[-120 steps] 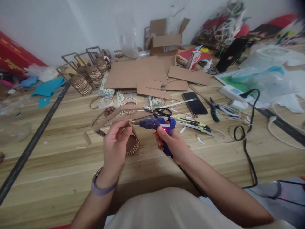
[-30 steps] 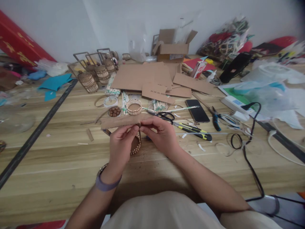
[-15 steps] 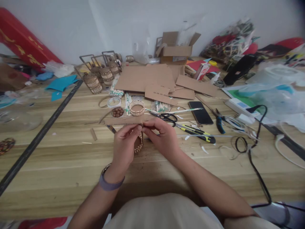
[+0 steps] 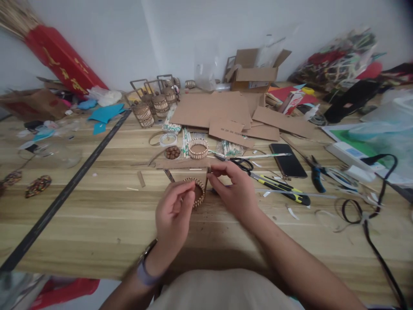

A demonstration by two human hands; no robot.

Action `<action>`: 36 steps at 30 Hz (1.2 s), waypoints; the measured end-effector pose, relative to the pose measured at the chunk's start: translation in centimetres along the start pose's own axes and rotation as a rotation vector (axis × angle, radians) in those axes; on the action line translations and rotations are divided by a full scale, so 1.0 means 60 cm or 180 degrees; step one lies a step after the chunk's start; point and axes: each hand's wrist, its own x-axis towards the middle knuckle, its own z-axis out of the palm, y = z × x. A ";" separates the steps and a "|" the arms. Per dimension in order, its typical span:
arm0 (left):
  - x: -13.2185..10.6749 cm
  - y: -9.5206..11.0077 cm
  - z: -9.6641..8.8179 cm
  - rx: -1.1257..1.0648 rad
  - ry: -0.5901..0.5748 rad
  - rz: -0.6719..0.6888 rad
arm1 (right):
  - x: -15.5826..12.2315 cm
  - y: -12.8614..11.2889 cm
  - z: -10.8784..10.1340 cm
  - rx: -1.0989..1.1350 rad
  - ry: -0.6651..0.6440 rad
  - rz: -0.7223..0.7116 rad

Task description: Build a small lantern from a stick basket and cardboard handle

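My left hand (image 4: 174, 213) curls round a small round basket (image 4: 196, 191) made of thin wooden sticks with a cardboard wall, held tilted just above the wooden table (image 4: 97, 232). My right hand (image 4: 234, 189) pinches the top edge of the basket's cardboard strip from the right. A second stick ring (image 4: 198, 149) lies further back beside a small dish of brown beads (image 4: 172, 152).
Scissors (image 4: 240, 162), a yellow-black utility knife (image 4: 280, 187), a phone (image 4: 288, 165) and blue pliers (image 4: 315, 176) lie to the right. Cardboard sheets (image 4: 209, 110) and an open box (image 4: 254, 73) sit behind. Finished stick lanterns (image 4: 143, 114) stand at the back left. A black cable (image 4: 371, 224) trails right.
The blue glue gun that my right hand held four seconds ago is gone from it. Both hands now hold the basket, and the view has swung left.
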 end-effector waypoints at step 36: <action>0.145 -0.033 -0.016 0.0367 -0.1429 0.0353 | -0.012 0.027 0.024 -0.0146 -0.0037 0.0121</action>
